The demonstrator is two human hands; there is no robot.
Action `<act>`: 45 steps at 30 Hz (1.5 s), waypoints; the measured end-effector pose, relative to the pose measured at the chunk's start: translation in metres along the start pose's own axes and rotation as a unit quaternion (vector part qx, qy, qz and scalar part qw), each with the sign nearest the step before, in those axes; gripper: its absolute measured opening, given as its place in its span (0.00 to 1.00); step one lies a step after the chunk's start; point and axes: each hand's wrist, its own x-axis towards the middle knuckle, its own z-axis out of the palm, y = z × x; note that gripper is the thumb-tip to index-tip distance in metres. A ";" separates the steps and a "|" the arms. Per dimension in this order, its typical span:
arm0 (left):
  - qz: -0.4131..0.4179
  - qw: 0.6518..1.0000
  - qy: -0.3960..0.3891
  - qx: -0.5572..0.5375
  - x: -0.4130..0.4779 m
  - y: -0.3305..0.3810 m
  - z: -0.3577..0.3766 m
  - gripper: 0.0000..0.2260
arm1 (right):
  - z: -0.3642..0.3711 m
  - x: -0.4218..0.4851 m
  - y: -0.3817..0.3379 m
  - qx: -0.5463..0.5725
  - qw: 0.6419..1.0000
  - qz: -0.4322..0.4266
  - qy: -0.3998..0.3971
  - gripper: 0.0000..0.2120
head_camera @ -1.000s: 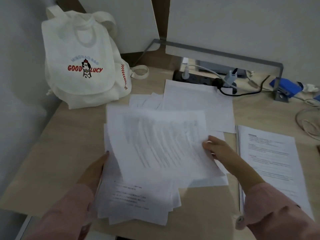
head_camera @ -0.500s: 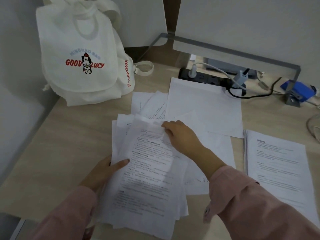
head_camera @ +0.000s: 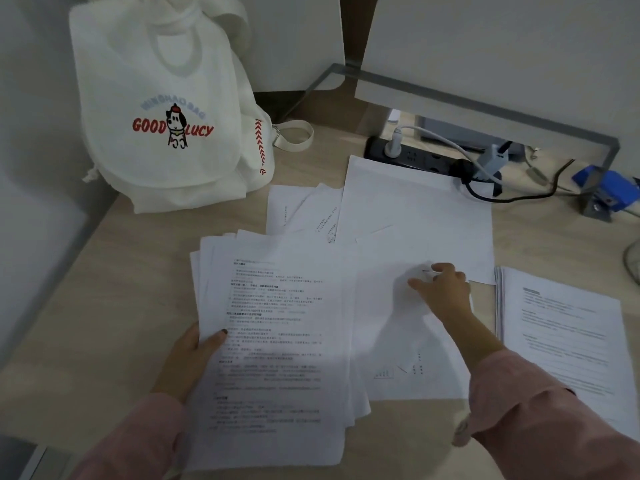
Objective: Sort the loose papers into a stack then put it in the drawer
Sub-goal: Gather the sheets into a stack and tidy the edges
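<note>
A rough stack of printed papers (head_camera: 277, 341) lies on the wooden desk (head_camera: 104, 306), in front of me. My left hand (head_camera: 192, 358) grips the stack's left edge, thumb on top. To its right lies a loose sheet (head_camera: 398, 341), and my right hand (head_camera: 441, 289) pinches it near its upper part. More loose sheets (head_camera: 304, 209) and a large blank sheet (head_camera: 415, 209) lie farther back. A second, neater pile of printed pages (head_camera: 561, 327) sits at the right. No drawer is in view.
A white cloth bag (head_camera: 162, 116) stands at the back left against the wall. A black power strip (head_camera: 408, 155) with plugs and cables runs along the back under a grey metal frame (head_camera: 485, 105). A blue object (head_camera: 606, 192) sits at the far right.
My right hand has left the top of the stack and moved right onto the loose sheet beside it. My left hand keeps its grip on the stack's left edge.
</note>
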 end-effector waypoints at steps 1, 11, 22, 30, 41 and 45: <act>0.000 1.000 0.005 -0.001 0.000 0.000 0.001 0.12 | 0.001 0.001 0.003 0.005 1.000 0.003 -0.005 0.27; -0.017 0.999 0.031 -0.041 -0.001 -0.004 0.007 0.15 | -0.014 -0.017 0.006 0.087 0.992 -0.083 -0.025 0.05; -0.031 0.994 0.025 -0.099 -0.005 -0.005 0.021 0.15 | -0.112 -0.091 -0.029 0.231 0.887 -0.285 0.281 0.03; -0.032 0.994 0.016 -0.104 -0.014 0.001 0.032 0.16 | -0.068 -0.135 -0.023 0.136 0.840 -0.487 0.195 0.04; -0.064 0.988 0.000 -0.140 -0.019 -0.009 0.032 0.16 | 0.028 -0.140 0.044 -0.035 0.831 -0.554 -0.027 0.07; -0.076 0.986 -0.001 -0.149 -0.016 -0.012 0.033 0.20 | 0.042 -0.139 0.059 -0.043 0.838 -0.535 -0.098 0.07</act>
